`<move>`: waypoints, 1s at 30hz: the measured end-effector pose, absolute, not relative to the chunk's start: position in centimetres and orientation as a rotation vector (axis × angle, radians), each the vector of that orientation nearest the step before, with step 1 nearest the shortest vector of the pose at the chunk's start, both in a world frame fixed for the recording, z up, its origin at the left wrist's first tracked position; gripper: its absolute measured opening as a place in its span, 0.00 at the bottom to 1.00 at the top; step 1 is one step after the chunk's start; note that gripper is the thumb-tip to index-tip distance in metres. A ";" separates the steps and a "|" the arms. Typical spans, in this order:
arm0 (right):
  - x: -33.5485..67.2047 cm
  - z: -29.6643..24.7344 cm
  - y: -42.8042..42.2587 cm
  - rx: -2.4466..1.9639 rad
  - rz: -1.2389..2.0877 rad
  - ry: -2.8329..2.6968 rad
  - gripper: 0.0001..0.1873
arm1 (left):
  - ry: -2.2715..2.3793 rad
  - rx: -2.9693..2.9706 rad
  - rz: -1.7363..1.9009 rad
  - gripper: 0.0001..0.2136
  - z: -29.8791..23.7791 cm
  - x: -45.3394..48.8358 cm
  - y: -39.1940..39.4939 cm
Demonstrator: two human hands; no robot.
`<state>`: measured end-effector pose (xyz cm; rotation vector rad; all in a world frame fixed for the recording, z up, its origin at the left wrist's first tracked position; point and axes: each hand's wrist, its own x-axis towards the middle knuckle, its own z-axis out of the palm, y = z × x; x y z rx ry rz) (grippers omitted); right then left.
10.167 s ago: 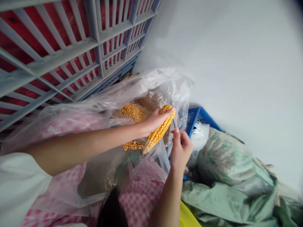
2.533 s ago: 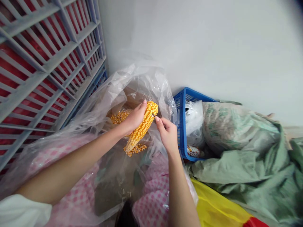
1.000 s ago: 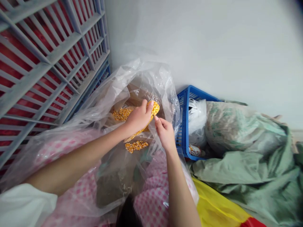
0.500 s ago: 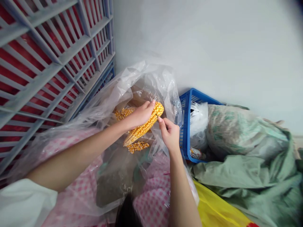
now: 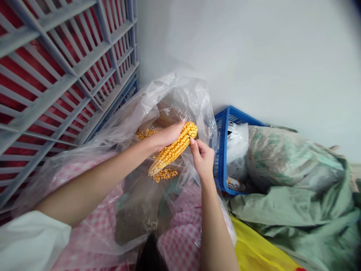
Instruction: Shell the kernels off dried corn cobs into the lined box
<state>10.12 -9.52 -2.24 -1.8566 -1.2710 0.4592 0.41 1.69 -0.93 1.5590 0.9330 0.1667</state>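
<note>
A yellow ear of corn lies tilted in my left hand, its thick end up to the right and its paler tip down to the left. The left fingers are closed round its upper side, partly hidden behind it. My right hand has its fingers curled, thumb and fingertip pressed together at the ear's right edge near a dark gap between kernels. Whatever is in that pinch is too small to make out. Below the ear is an open clear plastic bag. Loose corn kernels lie in it in two patches.
Grey slatted crates with red behind the slats rise at left. A plain wall stands behind. To the right are a blue basket with plastic bags and a can, a stained woven sack, green cloth and a yellow bag.
The ear and both hands have shifted slightly to the right in view. The left thumb and fingers lie a little flatter along the ear. The right hand stays against its edge.
</note>
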 end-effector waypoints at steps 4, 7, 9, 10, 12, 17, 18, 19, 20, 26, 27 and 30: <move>10.1 -1.9 -9.8 -1.816 0.489 -1.230 0.21 | 0.692 1.176 -0.044 0.29 -0.9 0.2 2.0; 10.3 -1.7 -10.1 -1.830 0.488 -1.200 0.21 | 0.639 1.114 -0.100 0.28 -0.9 0.3 1.7; 10.4 -1.7 -10.1 -1.852 0.478 -1.210 0.22 | 0.679 1.176 -0.034 0.29 -1.0 0.3 1.5; 10.4 -1.7 -10.0 -1.861 0.475 -1.215 0.22 | 0.721 1.240 0.030 0.29 -1.1 0.3 1.3; 10.5 -1.6 -9.9 -1.874 0.476 -1.202 0.22 | 0.831 1.412 0.208 0.26 -1.0 0.3 1.2; 10.5 -1.4 -9.4 -1.881 0.526 -1.117 0.23 | 0.997 1.736 0.451 0.23 -0.4 -0.1 1.7; 10.5 -1.4 -9.3 -1.882 0.535 -1.111 0.23 | 1.006 1.764 0.457 0.23 -0.3 -0.2 1.8; 10.5 -1.4 -9.2 -1.881 0.543 -1.106 0.23 | 1.015 1.789 0.462 0.23 -0.2 -0.3 1.9; 10.4 -1.4 -9.2 -1.878 0.553 -1.099 0.24 | 1.024 1.813 0.466 0.23 -0.1 -0.4 2.0; 10.3 -2.0 -8.8 -1.768 0.706 -0.918 0.25 | 1.056 1.978 0.437 0.25 0.2 -1.0 2.0; 10.3 -2.1 -8.7 -1.738 0.758 -0.881 0.25 | 1.063 2.009 0.416 0.26 0.2 -1.0 1.9; 10.5 -2.1 -8.7 -1.643 0.962 -0.758 0.24 | 1.084 2.126 0.344 0.26 0.4 -1.1 1.8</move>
